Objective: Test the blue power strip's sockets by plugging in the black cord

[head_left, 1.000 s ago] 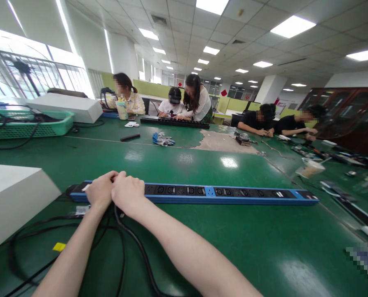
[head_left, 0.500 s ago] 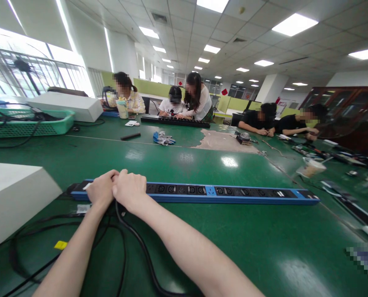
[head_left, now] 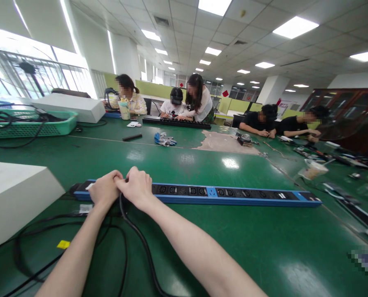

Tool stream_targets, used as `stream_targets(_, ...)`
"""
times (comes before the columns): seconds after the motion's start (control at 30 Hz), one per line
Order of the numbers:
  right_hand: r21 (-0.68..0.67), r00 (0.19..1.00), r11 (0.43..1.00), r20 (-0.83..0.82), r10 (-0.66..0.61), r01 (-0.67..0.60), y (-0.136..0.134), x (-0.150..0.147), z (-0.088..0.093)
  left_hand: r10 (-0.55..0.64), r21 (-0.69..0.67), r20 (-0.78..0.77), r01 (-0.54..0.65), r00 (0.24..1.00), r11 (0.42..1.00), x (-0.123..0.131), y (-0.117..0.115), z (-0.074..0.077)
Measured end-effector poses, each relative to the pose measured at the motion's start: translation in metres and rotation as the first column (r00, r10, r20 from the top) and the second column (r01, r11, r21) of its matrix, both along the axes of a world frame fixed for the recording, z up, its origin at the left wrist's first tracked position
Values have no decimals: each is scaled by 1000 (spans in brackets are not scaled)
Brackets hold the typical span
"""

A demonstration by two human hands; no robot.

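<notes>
The left hand (head_left: 105, 190) and right hand (head_left: 138, 187) meet knuckle to knuckle over the left end of a long blue power strip (head_left: 233, 194). The strip lies along the middle of the green surface (head_left: 264, 247), parallel to its near edge. Both grips are curled narrow with the fingertips hidden, so I cannot tell what they pinch. A black cable (head_left: 140, 243) comes out from under the right hand and runs toward the near edge. Beside it, a yellow tag (head_left: 63, 244) and a white label (head_left: 85, 208) are too small to read, and no writing on the strip's sockets is legible. A white box (head_left: 13, 198) sits at the left edge and a green basket (head_left: 32, 126) toward the far left corner. Other people (head_left: 196, 101) sit along the far edge.
</notes>
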State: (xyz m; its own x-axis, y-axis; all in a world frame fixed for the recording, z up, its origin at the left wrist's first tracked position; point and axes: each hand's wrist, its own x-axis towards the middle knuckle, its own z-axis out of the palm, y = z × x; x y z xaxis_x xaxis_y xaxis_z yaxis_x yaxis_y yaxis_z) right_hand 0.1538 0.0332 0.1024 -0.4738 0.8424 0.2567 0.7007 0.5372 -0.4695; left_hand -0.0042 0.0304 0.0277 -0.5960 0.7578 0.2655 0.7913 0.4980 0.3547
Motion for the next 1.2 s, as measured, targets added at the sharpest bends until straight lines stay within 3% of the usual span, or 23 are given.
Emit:
stream_targets(0.13, 57, 994, 998, -114, -3, 9, 32, 22, 42, 43, 15, 11, -43, 999, 999, 5, 0, 4)
stream_targets(0.2, -4, 989, 1000, -149, 22, -23, 53, 42, 59, 41, 13, 34, -42, 999, 999, 6, 1, 5)
stream_targets(0.27, -123, 980, 989, -188, 62, -86, 68, 63, 65, 35, 8, 45, -36, 998, 999, 5, 1, 5)
stream_targets(0.43, -312, 978, 938, -189, 91, -147, 73, 97, 36, 8, 20, 21, -8, 1000, 1000, 4, 0, 4)
stream_targets(0.6, -378, 972, 904, -197, 130, -198, 61, 94, 5, 35, 30, 39, -36, 999, 999, 6, 0, 6)
stream_targets(0.7, -433, 940, 853, -292, 175, -293, 59, 86, 0, 37, 29, 39, -38, 999, 999, 8, 0, 7)
stream_targets(0.8, -449, 933, 823, -249, 259, -348, 62, 81, 6, 39, 44, 34, -40, 999, 998, 8, 0, 6)
stream_targets(0.93, -254, 949, 917, -5, 316, -307, 65, 84, 26, 34, 60, 43, -36, 998, 998, 7, 0, 5)
stream_targets(1.03, 28, 965, 982, 193, 180, -189, 61, 91, 50, 24, 53, 54, -27, 998, 998, 6, 0, 5)
stream_targets(1.1, 308, 964, 944, 265, 30, -114, 57, 99, 71, 23, 52, 55, -26, 998, 998, 6, -1, 6)
stream_targets(1.2, 603, 961, 796, 242, -131, -43, 56, 111, 109, 22, 45, 50, -24, 998, 999, 5, -1, 6)
